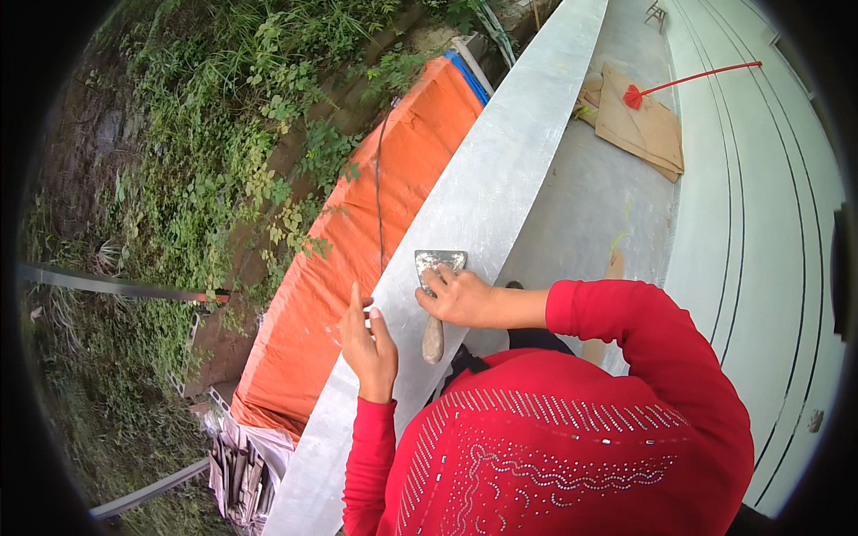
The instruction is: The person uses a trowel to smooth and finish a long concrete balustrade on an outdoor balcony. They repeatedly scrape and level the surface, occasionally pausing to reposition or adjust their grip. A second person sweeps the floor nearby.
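Note:
My right hand (459, 298) grips a putty knife (433, 342) where its blade meets the handle, with fingers over the worn, white-spotted metal blade. The knife's rounded handle points back toward me. Beneath it runs the long, smooth grey top of a parapet wall (496, 174); whether the blade touches that surface I cannot tell. To the left of the knife, my left hand (369, 345) is raised above the outer edge of the wall top, fingers apart and holding nothing.
Beyond the wall lie an orange tarpaulin (355, 221) with a dark cable (379, 181) across it, stacked wood (244, 476) and dense plants (221, 167). Rightward, a grey floor (590, 181) bears flattened cardboard (637, 127), a red broom (697, 77) and a stool (655, 15), beside a pale green wall (757, 221).

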`<state>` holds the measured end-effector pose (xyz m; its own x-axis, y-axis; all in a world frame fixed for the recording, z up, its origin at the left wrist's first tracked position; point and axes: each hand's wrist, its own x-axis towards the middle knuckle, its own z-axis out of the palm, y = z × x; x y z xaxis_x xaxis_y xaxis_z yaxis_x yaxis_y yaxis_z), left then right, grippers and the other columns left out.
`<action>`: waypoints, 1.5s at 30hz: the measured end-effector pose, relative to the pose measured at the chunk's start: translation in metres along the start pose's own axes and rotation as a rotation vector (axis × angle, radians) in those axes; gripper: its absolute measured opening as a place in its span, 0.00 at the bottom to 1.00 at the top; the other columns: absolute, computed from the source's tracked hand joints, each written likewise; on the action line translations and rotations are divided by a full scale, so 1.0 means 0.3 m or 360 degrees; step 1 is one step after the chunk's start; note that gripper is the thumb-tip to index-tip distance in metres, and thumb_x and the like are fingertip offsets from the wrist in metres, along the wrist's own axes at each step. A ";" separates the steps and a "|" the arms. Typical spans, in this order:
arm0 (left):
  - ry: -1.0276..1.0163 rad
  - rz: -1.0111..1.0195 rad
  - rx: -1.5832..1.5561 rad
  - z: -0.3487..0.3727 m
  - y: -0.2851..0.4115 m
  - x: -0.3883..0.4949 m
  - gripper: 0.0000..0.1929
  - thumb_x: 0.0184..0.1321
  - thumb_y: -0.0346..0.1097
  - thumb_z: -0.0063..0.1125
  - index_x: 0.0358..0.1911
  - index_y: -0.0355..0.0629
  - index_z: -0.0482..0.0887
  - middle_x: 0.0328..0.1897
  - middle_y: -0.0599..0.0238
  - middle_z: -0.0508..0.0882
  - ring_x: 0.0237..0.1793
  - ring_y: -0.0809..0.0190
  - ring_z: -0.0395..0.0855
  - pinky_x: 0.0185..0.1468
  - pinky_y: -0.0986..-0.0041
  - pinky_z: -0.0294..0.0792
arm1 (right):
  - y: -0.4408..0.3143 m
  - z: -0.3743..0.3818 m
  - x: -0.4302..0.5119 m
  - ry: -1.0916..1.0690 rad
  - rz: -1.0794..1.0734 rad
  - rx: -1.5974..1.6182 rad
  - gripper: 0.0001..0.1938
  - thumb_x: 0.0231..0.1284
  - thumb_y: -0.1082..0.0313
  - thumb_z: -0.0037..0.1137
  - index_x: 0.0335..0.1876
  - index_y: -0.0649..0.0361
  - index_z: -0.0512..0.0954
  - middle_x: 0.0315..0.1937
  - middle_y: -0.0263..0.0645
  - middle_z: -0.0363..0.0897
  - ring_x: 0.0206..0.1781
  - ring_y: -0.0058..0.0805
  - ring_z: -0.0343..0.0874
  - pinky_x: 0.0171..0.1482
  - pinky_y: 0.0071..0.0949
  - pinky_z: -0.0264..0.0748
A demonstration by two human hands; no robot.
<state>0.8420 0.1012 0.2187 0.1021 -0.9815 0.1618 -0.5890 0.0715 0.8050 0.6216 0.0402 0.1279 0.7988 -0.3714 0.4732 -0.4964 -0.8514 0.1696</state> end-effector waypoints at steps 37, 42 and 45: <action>0.0663 -0.0427 0.1045 0.401 -0.018 -0.232 0.25 0.75 0.40 0.39 0.71 0.35 0.69 0.76 0.43 0.66 0.74 0.41 0.63 0.79 0.51 0.46 | 0.762 -0.096 -0.107 -0.0013 0.0033 0.0354 0.04 0.51 0.66 0.58 0.30 0.56 0.80 0.24 0.43 0.80 0.28 0.37 0.85 0.25 0.40 0.79; 0.0663 -0.0426 0.1025 0.406 -0.019 -0.240 0.25 0.76 0.40 0.39 0.71 0.36 0.70 0.76 0.45 0.66 0.75 0.42 0.62 0.79 0.50 0.46 | 1.202 0.015 -0.221 -0.0334 0.0744 -0.0488 0.06 0.53 0.69 0.57 0.36 0.57 0.81 0.32 0.43 0.85 0.33 0.42 0.87 0.30 0.41 0.81; 0.0687 -0.0427 0.1018 0.405 -0.023 -0.242 0.24 0.76 0.41 0.39 0.70 0.37 0.71 0.76 0.46 0.66 0.75 0.42 0.62 0.79 0.50 0.46 | 1.306 0.029 -0.241 -0.0363 0.0767 -0.0095 0.08 0.51 0.71 0.58 0.37 0.56 0.82 0.34 0.43 0.86 0.32 0.45 0.86 0.31 0.41 0.82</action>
<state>0.7414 0.1505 0.1320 0.5276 -0.7868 0.3204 -0.8309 -0.3995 0.3872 0.3722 -0.2697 0.1527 0.5257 -0.7917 0.3111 -0.8383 -0.5443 0.0314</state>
